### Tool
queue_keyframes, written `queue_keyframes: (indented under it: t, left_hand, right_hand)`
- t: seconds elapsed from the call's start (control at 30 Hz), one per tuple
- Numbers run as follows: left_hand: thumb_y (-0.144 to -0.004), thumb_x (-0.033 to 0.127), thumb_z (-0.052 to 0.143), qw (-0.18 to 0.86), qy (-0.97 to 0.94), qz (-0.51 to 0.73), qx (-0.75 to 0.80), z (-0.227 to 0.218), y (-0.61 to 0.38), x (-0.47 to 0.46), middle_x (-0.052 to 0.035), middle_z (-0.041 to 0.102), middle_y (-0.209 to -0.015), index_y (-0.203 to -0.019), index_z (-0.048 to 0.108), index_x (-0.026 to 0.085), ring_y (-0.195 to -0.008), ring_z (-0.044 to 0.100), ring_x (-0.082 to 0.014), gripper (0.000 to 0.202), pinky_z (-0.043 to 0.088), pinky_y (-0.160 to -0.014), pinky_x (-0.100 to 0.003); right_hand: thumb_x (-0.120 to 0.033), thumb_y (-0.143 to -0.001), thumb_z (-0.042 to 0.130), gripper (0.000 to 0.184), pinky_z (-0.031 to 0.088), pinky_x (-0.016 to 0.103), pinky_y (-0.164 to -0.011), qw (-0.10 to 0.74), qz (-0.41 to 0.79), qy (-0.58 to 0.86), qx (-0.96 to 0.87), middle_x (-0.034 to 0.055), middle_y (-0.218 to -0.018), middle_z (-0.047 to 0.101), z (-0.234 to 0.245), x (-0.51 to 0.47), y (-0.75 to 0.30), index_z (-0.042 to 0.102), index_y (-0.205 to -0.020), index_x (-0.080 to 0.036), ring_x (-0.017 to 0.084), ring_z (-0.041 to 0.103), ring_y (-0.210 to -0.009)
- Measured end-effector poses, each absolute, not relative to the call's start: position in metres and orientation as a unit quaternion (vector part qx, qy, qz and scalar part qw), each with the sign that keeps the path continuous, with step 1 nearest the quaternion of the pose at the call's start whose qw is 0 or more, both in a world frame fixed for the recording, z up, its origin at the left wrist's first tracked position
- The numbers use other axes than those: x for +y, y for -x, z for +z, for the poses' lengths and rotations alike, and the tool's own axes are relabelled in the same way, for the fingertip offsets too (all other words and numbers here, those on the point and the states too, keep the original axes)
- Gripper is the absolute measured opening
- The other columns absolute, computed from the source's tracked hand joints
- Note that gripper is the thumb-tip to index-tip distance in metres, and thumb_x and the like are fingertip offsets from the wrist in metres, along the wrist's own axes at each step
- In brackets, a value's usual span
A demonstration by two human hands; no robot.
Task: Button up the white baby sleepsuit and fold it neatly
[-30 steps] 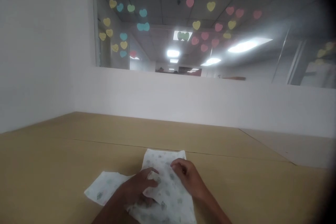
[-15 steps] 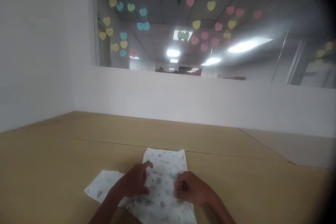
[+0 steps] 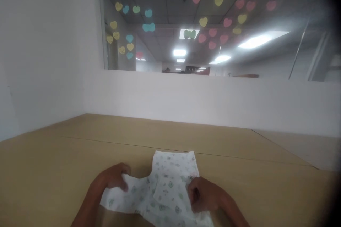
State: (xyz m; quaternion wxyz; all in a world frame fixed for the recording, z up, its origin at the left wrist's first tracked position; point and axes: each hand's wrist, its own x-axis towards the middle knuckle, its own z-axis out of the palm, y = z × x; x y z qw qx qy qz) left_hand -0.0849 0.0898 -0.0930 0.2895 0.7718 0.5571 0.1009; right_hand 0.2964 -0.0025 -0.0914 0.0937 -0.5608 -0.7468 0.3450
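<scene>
L hand pinching flap of white printed garment btw thumb & fingers; R hand curled, gripping its R edge, both on tan tabletop.

Your head camera faces forward and down over the table, with your left hand and right hand at bottom centre, and the low wall and window above.

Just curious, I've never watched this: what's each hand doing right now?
Left hand: closed, holding the white printed garment.
Right hand: closed, holding its edge.
</scene>
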Motion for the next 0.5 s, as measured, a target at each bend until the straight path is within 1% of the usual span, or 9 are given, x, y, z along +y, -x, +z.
queue_keyframes:
  t: [0.07,0.17,0.2,0.27,0.33,0.4,0.43,0.47,0.5]
  left_hand:
    - [-0.053,0.029,0.069,0.324,-0.752,0.088,0.567,-0.085,0.095,0.087,-0.0036,0.059,-0.091,-0.081,0.065,0.016,-0.091,0.055,-0.0292,0.032,0.042,-0.074,-0.028]
    - [-0.066,0.041,0.068,0.398,-0.743,0.14,0.519,-0.074,0.106,0.083,-0.0044,0.059,-0.086,-0.08,0.064,0.014,-0.087,0.055,-0.0284,0.031,0.042,-0.071,-0.028]
    - [-0.072,0.045,0.067,0.424,-0.74,0.18,0.489,-0.071,0.106,0.082,-0.0045,0.058,-0.088,-0.082,0.062,0.013,-0.087,0.055,-0.0267,0.034,0.042,-0.069,-0.026]
    - [-0.082,0.051,0.067,0.476,-0.719,0.265,0.431,-0.066,0.098,0.08,-0.0041,0.056,-0.09,-0.088,0.058,0.013,-0.083,0.054,-0.0221,0.04,0.041,-0.064,-0.023]
    - [-0.085,0.052,0.069,0.532,-0.668,0.333,0.4,-0.064,0.076,0.077,-0.0035,0.054,-0.091,-0.098,0.053,0.014,-0.077,0.052,-0.0181,0.043,0.04,-0.059,-0.02]
    - [-0.084,0.05,0.072,0.613,-0.591,0.374,0.368,-0.063,0.046,0.071,-0.004,0.054,-0.094,-0.115,0.047,0.017,-0.073,0.052,-0.0167,0.052,0.041,-0.056,-0.02]
    - [-0.083,0.045,0.075,0.657,-0.565,0.384,0.319,-0.063,0.03,0.067,-0.006,0.053,-0.101,-0.119,0.045,0.017,-0.08,0.053,-0.0175,0.055,0.043,-0.061,-0.02]
    - [-0.087,0.045,0.072,0.698,-0.557,0.372,0.252,-0.063,0.015,0.063,-0.0088,0.052,-0.105,-0.124,0.042,0.016,-0.086,0.054,-0.0195,0.057,0.045,-0.069,-0.024]
    - [-0.09,0.048,0.068,0.743,-0.547,0.327,0.203,-0.063,0.002,0.059,-0.0116,0.052,-0.109,-0.131,0.035,0.017,-0.09,0.056,-0.0242,0.061,0.047,-0.074,-0.031]
  right_hand:
    - [-0.016,-0.053,0.063,0.014,0.033,0.016,-0.05,0.086,0.339,0.568,-0.745,-0.0025,-0.068,0.061,-0.091,-0.003,-0.297,0.065,-0.066,-0.013,0.009,0.052,-0.062]
    - [-0.017,-0.054,0.064,0.014,0.033,0.017,-0.05,0.108,0.331,0.565,-0.748,-0.0014,-0.07,0.061,-0.09,-0.002,-0.295,0.064,-0.068,-0.013,0.009,0.052,-0.063]
    - [-0.019,-0.056,0.066,0.017,0.033,0.017,-0.051,0.134,0.343,0.555,-0.746,-0.0006,-0.072,0.062,-0.09,-0.002,-0.292,0.064,-0.071,-0.013,0.009,0.052,-0.063]
    - [-0.027,-0.062,0.07,0.025,0.037,0.018,-0.055,0.213,0.408,0.509,-0.727,0.0026,-0.076,0.061,-0.088,-0.001,-0.284,0.063,-0.081,-0.011,0.01,0.053,-0.065]
    - [-0.041,-0.071,0.069,0.038,0.044,0.022,-0.061,0.299,0.504,0.448,-0.675,0.0065,-0.078,0.06,-0.089,0.001,-0.272,0.06,-0.09,-0.009,0.013,0.057,-0.068]
    - [-0.056,-0.078,0.061,0.052,0.049,0.03,-0.067,0.356,0.589,0.417,-0.594,0.0108,-0.083,0.06,-0.093,0.002,-0.258,0.057,-0.096,-0.007,0.018,0.061,-0.071]
    - [-0.062,-0.08,0.055,0.06,0.05,0.034,-0.069,0.371,0.627,0.413,-0.546,0.0133,-0.087,0.061,-0.095,0.002,-0.252,0.055,-0.1,-0.006,0.021,0.063,-0.073]
    - [-0.068,-0.082,0.047,0.067,0.051,0.037,-0.07,0.376,0.655,0.414,-0.508,0.0156,-0.092,0.061,-0.098,0.002,-0.246,0.054,-0.106,-0.006,0.023,0.064,-0.077]
    - [-0.072,-0.084,0.038,0.073,0.051,0.039,-0.072,0.377,0.669,0.415,-0.488,0.0172,-0.099,0.06,-0.101,0.002,-0.242,0.051,-0.114,-0.007,0.025,0.064,-0.082]
